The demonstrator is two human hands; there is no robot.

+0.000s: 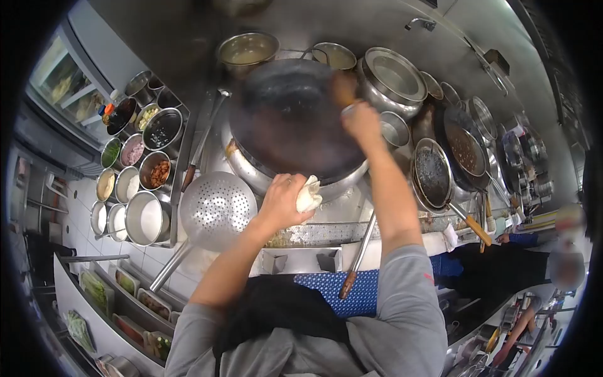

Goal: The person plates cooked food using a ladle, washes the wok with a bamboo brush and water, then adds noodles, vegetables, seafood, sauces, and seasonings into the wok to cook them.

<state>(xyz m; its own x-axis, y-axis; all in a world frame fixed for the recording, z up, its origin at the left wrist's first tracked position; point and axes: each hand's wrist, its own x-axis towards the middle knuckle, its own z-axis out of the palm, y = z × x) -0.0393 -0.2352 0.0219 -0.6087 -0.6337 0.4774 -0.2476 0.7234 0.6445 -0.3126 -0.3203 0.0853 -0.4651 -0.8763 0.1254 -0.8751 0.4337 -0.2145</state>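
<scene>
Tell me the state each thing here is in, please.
Left hand: gripping cloth
Cloth: bunched up
Right hand: closed around tool
Tool: blurred, brown-ended
Wok: hazy inside, contents unclear
Perforated strainer: not held
Bowl with brown chunks: uncovered
Bowl behind wok: uncovered, holding cloudy liquid

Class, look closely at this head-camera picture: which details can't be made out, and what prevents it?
- Head view: the exact kind of brown tool in the right hand; motion blur hides it.
- Head view: anything inside the wok; darkness and haze obscure it.
- Head view: the wok's near rim under the cloth; cloth and left hand cover it.
- Head view: the left sleeve; the bottom edge cuts it off.
</scene>
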